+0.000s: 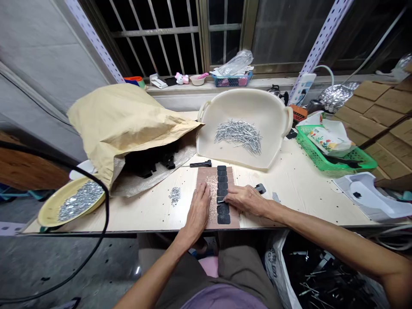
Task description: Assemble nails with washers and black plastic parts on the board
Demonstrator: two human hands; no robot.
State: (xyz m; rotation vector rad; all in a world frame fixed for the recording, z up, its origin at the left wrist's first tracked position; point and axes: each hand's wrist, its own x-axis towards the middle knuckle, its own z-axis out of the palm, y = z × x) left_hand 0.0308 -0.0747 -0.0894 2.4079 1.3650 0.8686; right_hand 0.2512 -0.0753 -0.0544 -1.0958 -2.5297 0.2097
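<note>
A small brown board (210,214) lies at the table's front edge with a column of several black plastic pieces (222,189) on its right half. My left hand (198,208) rests flat on the board's left half, fingers stretched out. My right hand (244,199) lies beside the column with its fingers pinched on a thin metal pin at one of the black pieces. Another black piece (260,188) lies just behind my right hand.
A cream tray (273,116) holds a heap of metal pins (240,135). A tan sack (122,124) spills black parts at the left. A yellow dish (51,210) of small metal bits, a green basket (350,161), cardboard boxes (380,107) and a white tray (370,197) surround the board.
</note>
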